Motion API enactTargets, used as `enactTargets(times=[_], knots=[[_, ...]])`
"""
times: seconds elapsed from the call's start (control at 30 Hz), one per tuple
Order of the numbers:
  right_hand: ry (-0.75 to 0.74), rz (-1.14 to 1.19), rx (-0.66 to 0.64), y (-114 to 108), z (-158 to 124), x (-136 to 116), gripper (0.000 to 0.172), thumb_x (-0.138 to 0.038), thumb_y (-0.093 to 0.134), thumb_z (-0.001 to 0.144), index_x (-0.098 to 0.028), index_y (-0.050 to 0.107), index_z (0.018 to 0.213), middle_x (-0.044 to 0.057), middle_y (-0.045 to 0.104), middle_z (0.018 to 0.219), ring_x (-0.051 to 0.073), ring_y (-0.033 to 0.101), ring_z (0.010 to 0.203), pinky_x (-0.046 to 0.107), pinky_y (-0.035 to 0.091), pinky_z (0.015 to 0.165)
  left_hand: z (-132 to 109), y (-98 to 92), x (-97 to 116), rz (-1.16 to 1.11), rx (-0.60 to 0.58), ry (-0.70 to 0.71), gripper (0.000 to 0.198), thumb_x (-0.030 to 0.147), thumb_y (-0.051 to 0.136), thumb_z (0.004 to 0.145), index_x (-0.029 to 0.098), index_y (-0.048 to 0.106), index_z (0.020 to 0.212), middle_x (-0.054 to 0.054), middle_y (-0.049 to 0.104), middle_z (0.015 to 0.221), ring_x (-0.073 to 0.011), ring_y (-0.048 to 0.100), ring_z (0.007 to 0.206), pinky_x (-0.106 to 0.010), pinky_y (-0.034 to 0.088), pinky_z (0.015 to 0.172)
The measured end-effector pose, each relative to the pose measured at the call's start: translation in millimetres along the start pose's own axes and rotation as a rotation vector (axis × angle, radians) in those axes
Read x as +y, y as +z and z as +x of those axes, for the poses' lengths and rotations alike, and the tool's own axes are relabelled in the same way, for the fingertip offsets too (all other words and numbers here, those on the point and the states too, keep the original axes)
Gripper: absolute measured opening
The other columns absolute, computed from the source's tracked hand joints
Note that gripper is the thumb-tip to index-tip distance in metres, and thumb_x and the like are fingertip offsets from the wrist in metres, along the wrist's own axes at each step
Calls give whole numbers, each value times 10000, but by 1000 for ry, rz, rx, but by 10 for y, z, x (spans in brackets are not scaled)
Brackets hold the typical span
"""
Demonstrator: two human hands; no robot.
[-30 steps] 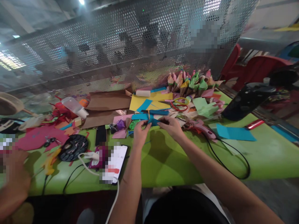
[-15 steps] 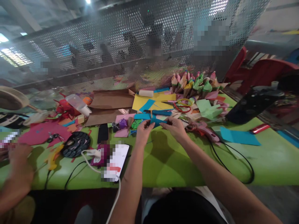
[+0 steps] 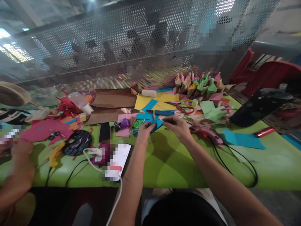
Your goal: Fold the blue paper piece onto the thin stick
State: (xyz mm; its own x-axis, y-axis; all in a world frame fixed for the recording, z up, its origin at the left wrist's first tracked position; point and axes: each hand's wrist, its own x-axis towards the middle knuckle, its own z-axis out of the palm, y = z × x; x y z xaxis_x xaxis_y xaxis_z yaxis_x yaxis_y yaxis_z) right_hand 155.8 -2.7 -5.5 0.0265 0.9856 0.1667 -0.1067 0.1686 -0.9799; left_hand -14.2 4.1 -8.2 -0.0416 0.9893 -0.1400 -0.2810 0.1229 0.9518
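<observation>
Blue paper piece [image 3: 159,123]: is spanning the gap between the two hands, near the centre of the frame.
Left hand [image 3: 144,133]: is pinching the paper's left side, its fingers closing narrowly with the thumb on top.
Right hand [image 3: 179,128]: is gripping the paper's right corner between thumb and fingers; the exact contact is too small to tell.
Pale stick [image 3: 154,114]: is standing up just behind the paper; whether it is touching, I cannot tell.
Wrapped bits: a green one [image 3: 138,123] and a purple one [image 3: 125,122] are lying just left of the left hand.
Yellow sheet [image 3: 140,103]: is lying beyond the hands, carrying a blue strip [image 3: 150,105] and a white roll [image 3: 149,93].
Scissors [image 3: 185,109]: are resting behind the right hand, showing red and yellow handles.
Paper cones [image 3: 199,85]: are crowding together at the upper right of centre.
Pink glue gun [image 3: 213,135]: is lying right of the right hand, its black cord looping toward the lower right.
Lit phone [image 3: 120,160]: is lying at the lower left of centre, beside the left forearm.
Co-worker's hand [image 3: 23,153]: is reaching in at the left edge.
Worktop [image 3: 169,171]: is showing bright green beneath everything.
</observation>
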Motion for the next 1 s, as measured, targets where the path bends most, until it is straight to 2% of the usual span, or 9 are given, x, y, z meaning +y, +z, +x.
enactTargets(times=[0.13,0.23,0.4,0.53,0.6,0.77,0.87,0.93,1.0], knots=[[7,-14,17,-8,9,31,421,-560,867,606,-200,714,763,13,669,668,157,564,611,319,495,616,-7,7,6,-32,-4,-57,377,352,950,451,157,743,697,7,731,687,-133,623,646,-270,471,708],[-22,13,-5,-1,7,40,453,-568,872,604,-204,737,837,22,702,742,160,593,656,315,503,644,-11,-2,8,-28,-15,-63,380,352,952,459,155,743,707,13,728,681,-131,627,644,-268,477,711],[-46,-23,-28,-3,-12,11,410,-570,863,623,-208,706,736,21,684,712,164,575,654,318,486,643,3,-41,-12,44,-85,-25,353,388,924,542,157,762,756,1,739,724,-159,645,694,-293,496,744],[-8,-14,-34,-24,-17,-11,415,-568,797,714,-213,753,926,22,686,764,167,576,700,292,450,633,3,-41,-18,165,-105,87,296,378,879,611,163,773,786,3,733,739,-163,635,733,-299,489,780],[10,-48,-48,-29,-4,4,443,-565,790,709,-202,756,962,21,681,756,168,572,697,291,437,627,-6,-30,-15,225,-121,132,286,377,857,635,162,778,806,-3,735,751,-166,630,745,-301,485,786],[42,-163,-45,-34,36,72,422,-565,809,627,-178,724,771,22,658,681,171,548,653,311,425,620,-34,-8,-6,330,-147,161,303,410,823,672,157,771,832,-7,718,741,-153,589,698,-279,443,716],[35,-111,-38,-51,31,47,429,-566,774,686,-179,748,870,12,637,687,158,524,645,296,417,601,-27,-13,-6,322,-147,164,303,433,813,679,160,761,800,6,699,723,-146,575,703,-269,429,713],[24,-75,-93,-66,18,3,453,-548,761,731,-191,764,1010,16,651,748,160,542,679,292,441,619,-7,-24,-13,277,-125,136,312,445,821,667,161,753,777,13,693,717,-142,575,714,-266,431,730],[-10,-78,-173,-77,7,-38,510,-500,807,709,-221,756,1133,35,697,886,171,587,753,298,478,671,15,-40,-22,211,-88,93,338,463,836,647,162,747,771,17,690,711,-141,580,715,-266,438,741]])
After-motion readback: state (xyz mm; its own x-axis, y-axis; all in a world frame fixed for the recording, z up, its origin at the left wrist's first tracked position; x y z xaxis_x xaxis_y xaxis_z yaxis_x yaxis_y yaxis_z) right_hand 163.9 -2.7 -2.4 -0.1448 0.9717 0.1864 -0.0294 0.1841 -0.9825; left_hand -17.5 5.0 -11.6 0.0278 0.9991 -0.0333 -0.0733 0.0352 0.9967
